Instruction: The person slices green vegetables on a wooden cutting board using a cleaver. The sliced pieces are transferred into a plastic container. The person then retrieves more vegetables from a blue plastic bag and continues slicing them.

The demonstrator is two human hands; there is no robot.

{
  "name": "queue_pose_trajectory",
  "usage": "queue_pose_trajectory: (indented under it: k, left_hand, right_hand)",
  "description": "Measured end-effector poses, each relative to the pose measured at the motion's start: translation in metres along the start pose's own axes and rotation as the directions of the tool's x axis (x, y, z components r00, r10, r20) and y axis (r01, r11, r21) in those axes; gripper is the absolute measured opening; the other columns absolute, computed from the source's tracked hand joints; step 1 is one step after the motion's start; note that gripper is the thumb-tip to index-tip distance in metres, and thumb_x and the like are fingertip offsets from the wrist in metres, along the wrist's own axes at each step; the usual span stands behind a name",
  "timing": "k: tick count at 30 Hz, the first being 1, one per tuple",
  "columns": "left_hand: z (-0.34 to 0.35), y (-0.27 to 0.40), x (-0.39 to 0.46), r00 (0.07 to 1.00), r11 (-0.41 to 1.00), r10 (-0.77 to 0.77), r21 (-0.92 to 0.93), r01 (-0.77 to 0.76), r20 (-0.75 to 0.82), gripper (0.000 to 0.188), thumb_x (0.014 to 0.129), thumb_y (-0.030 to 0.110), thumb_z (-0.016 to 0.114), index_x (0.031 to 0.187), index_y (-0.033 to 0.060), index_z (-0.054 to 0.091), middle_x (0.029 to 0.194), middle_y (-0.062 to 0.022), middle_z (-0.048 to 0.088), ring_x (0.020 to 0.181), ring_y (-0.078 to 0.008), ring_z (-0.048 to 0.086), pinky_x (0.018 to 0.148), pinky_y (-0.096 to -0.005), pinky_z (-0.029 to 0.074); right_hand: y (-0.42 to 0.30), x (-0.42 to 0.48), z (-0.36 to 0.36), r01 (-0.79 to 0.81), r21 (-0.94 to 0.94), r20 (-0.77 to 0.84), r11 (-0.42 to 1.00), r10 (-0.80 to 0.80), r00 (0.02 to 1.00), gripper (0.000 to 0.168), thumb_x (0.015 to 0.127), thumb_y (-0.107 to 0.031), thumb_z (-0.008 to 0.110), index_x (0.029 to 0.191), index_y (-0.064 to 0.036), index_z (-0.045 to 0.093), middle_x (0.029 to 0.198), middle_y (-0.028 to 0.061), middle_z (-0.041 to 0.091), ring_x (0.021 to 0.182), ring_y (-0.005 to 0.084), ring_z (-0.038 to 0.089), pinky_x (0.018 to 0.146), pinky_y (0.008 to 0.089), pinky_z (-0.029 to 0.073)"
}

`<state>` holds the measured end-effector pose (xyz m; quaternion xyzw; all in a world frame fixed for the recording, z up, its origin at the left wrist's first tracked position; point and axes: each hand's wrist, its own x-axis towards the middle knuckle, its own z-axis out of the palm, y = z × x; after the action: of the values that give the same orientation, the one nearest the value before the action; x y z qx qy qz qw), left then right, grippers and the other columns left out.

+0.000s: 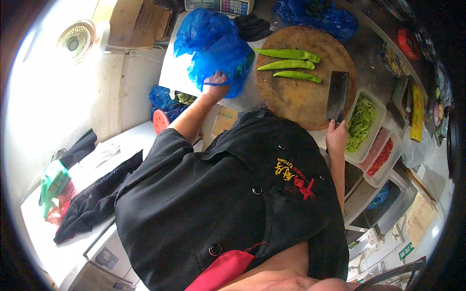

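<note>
My right hand [335,136] grips the handle of a Chinese cleaver [338,94]. Its broad dark blade lies over the right side of a round wooden chopping block [291,102]. Three long green peppers [291,64] rest side by side on the block, left of the blade. My left hand [216,80] reaches into a blue plastic bag [222,54], with the bag's edge across the wrist. Thin plastic blurs the fingers, so what they hold is unclear. Some green shows through the bag's right side.
Right of the block stand a plastic container of sliced green vegetable [360,127] and a container with pink and chopped red food [380,154]. Behind are another blue bag [316,16], a black cloth [253,27] and a digital scale [233,6]. A fan [75,42] is at left.
</note>
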<state>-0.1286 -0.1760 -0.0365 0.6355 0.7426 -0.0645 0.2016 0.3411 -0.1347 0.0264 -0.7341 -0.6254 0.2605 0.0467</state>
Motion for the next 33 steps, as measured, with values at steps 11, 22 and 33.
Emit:
queue_pose_trajectory:
  k: [11,22,33]
  left_hand:
    - [-0.048,-0.063,-0.002,0.897,0.686,-0.377,-0.720,0.102,-0.232,0.046,0.074,0.010,0.083,0.115,-0.0014,0.065,0.096,-0.0137,0.072,0.086,-0.0235,0.069,0.075,-0.0364,0.056]
    - [-0.086,-0.086,-0.015,0.696,0.400,-0.667,-0.916,0.035,-0.265,0.035,0.090,0.010,0.071,0.120,-0.0063,0.064,0.103,-0.0102,0.071,0.086,-0.0174,0.068,0.078,-0.0296,0.057]
    - [-0.096,-0.015,-0.005,0.758,0.941,-0.269,-0.329,0.077,-0.594,0.032,0.094,0.022,0.064,0.123,0.0068,0.061,0.118,-0.0195,0.062,0.103,-0.0427,0.063,0.086,-0.0493,0.052]
  right_hand:
    - [-0.001,0.000,-0.001,-0.028,-0.031,0.000,0.999,0.028,1.000,0.051,0.101,-0.032,0.055,0.129,0.010,0.049,0.107,0.0340,0.067,0.100,0.0500,0.065,0.086,0.0541,0.052]
    - [0.015,0.004,0.005,-0.028,-0.003,-0.030,1.000,0.028,0.999,0.055,0.101,-0.034,0.054,0.134,0.010,0.048,0.110,0.0347,0.066,0.101,0.0506,0.065,0.087,0.0538,0.052]
    - [0.003,-0.001,0.000,-0.048,-0.054,0.005,0.997,0.048,0.999,0.055,0.101,-0.037,0.051,0.133,0.007,0.047,0.105,0.0334,0.068,0.099,0.0501,0.065,0.085,0.0547,0.051]
